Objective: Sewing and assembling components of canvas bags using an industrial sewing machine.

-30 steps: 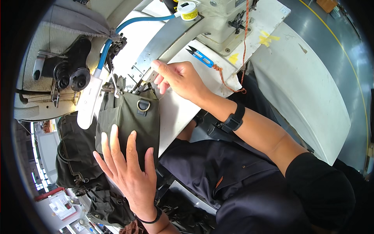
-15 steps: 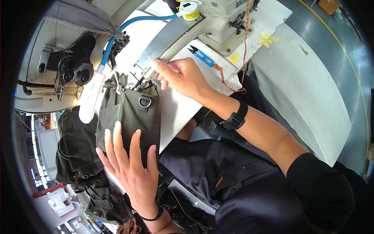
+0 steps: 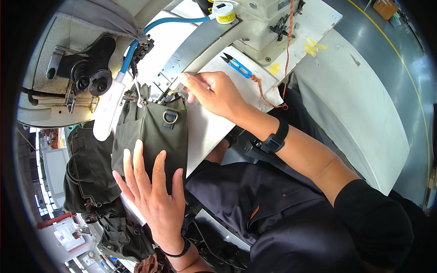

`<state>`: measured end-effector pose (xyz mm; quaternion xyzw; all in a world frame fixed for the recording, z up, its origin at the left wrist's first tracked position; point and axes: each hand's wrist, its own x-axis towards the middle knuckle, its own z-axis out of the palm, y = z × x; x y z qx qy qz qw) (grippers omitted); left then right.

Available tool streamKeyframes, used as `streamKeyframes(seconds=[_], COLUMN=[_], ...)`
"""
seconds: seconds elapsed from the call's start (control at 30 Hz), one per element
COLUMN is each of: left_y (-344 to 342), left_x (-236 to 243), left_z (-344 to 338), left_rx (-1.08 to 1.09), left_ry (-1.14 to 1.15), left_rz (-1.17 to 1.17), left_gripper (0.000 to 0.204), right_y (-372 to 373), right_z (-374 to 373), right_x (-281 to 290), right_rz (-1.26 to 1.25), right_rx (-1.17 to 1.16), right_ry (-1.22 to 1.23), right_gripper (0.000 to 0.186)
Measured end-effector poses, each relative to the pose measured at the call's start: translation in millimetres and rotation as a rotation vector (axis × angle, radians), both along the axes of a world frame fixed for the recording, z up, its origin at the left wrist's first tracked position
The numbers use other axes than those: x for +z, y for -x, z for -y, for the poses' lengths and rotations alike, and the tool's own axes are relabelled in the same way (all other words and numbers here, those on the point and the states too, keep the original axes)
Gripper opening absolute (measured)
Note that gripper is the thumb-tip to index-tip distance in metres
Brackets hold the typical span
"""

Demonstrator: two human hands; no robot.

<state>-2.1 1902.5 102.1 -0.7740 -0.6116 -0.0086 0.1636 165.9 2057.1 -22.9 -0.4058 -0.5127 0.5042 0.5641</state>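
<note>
A dark olive fabric bag (image 3: 154, 129) with a metal D-ring on a tab (image 3: 170, 119) lies at the sewing machine, its far edge under the needle area. My left hand (image 3: 157, 195) rests on the bag's near part, fingers spread and stretched out. Just beyond the bag's far right corner is my right hand (image 3: 214, 93), thumb and fingers curled together beside a small metal block (image 3: 176, 86) on the machine bed. Whatever those fingers grip, if anything, is hidden. The presser foot (image 3: 138, 98) stands at the bag's far edge.
Blue-handled thread snips (image 3: 237, 66) on an orange cord lie right of the machine arm (image 3: 195, 50). A blue hose (image 3: 177, 20) crosses above. More dark bags (image 3: 91, 170) are piled at left. A white side table (image 3: 359, 100) curves away at right.
The view has shifted very slightly. Both hands and the bag keep practically the same places and poses.
</note>
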Motion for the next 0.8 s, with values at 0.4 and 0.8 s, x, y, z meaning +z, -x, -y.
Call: streamKeyframes(seconds=[0.4,0.8], left_y=[-2.8,-42.7], left_x=[-0.7,-15.1], left_z=[5.8,27.3], left_rx=[-0.007,-0.126], left_ry=[0.006,0.085], left_rz=[0.027,0.928], left_gripper=[0.039,0.036], right_y=[-1.1,-43.9], right_z=[-1.2,42.2], right_x=[-5.0,28.0], right_rz=[0.135,-1.183], right_rx=[0.009,0.435], right_ry=[0.020,0.269], right_gripper=[0.046,0.044])
